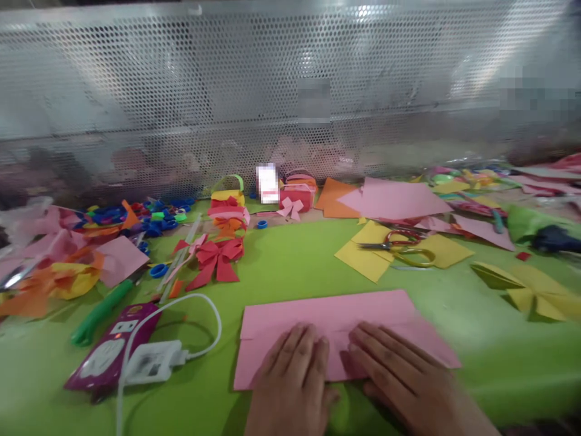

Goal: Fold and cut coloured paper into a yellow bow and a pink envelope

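A folded sheet of pink paper lies flat on the green tabletop in front of me. My left hand rests on its lower middle, fingers stretched out and pressed flat. Over the right part of the same sheet lies my right hand, also flat with fingers extended. Both sets of fingertips point inward and away from me, with a strip of pink between them. Neither hand grips anything. Beyond the sheet, scissors with yellow and red handles lie on yellow paper pieces.
At left are a purple power strip, a white charger with a looped cable, and a green glue gun. Red paper bows, small paper bags and a phone stand further back. Pink sheets lie before a perforated metal panel.
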`<state>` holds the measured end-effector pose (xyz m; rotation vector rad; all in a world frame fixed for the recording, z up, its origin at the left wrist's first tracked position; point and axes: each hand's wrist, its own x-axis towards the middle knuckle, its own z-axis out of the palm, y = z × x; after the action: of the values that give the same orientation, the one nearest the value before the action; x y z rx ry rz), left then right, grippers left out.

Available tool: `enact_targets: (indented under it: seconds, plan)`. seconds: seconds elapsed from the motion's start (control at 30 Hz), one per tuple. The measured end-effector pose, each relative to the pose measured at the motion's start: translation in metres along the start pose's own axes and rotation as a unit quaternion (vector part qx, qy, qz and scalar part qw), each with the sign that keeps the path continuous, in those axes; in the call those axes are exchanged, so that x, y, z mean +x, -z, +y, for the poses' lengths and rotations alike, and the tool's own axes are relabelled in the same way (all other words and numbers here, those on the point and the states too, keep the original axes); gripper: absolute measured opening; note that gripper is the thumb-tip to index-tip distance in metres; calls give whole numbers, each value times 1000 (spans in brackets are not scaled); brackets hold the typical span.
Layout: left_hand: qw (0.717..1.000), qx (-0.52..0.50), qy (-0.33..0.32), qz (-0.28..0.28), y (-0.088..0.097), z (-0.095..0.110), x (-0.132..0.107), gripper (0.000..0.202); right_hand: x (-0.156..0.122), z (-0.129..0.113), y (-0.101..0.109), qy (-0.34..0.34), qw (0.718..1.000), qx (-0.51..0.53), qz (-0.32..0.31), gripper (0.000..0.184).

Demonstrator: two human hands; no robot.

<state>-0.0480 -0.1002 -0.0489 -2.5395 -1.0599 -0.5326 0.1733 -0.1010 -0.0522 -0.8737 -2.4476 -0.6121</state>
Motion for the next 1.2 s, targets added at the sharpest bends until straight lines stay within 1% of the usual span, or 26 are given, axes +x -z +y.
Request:
enact_targets:
  seconds: [0.03, 0.1, 0.27, 0.33, 0.4, 0.5, 0.67, 0.87, 0.97, 1.03, 1.13, 1.2]
  plan:
    - [1000, -3, 4, 4, 2, -2, -1, 37, 1, 0, 0, 0, 1000, 7, 1, 28]
    - [1000, -4, -9, 16, 4, -6, -1, 30, 2, 0, 0, -9, 1000, 14, 13, 29]
    - [997, 19, -65, 42, 7, -8, 2, 30, 3, -3, 0, -46, 998, 30, 38, 35]
    - [995, 33, -77, 46, 7, -9, 4, 32, 6, -5, 2, -64, 996, 39, 42, 36]
    - [995, 39, -79, 56, 8, -10, 4, 38, 8, -6, 2, -64, 996, 40, 41, 33]
    - [993, 40, -66, 84, 8, -12, 5, 39, 10, -8, -2, -58, 996, 31, 53, 30]
    - [991, 28, -59, 115, 7, -11, 6, 39, 9, -12, -7, -86, 991, 46, 89, 33]
    - [992, 23, -55, 115, 7, -6, 3, 41, 10, -11, -5, -82, 990, 50, 99, 37]
    - [992, 31, -51, 111, 8, -7, 1, 40, 11, -10, -3, -80, 990, 49, 102, 37]
    - [993, 51, -52, 88, 10, -10, 0, 39, 11, -9, 1, -76, 991, 53, 101, 38]
    - [994, 87, -49, 43, 15, -14, -3, 42, 14, -8, 8, -51, 993, 62, 89, 35]
    - [993, 97, -53, 29, 18, -16, -4, 44, 17, -9, 11, -46, 994, 51, 81, 33]
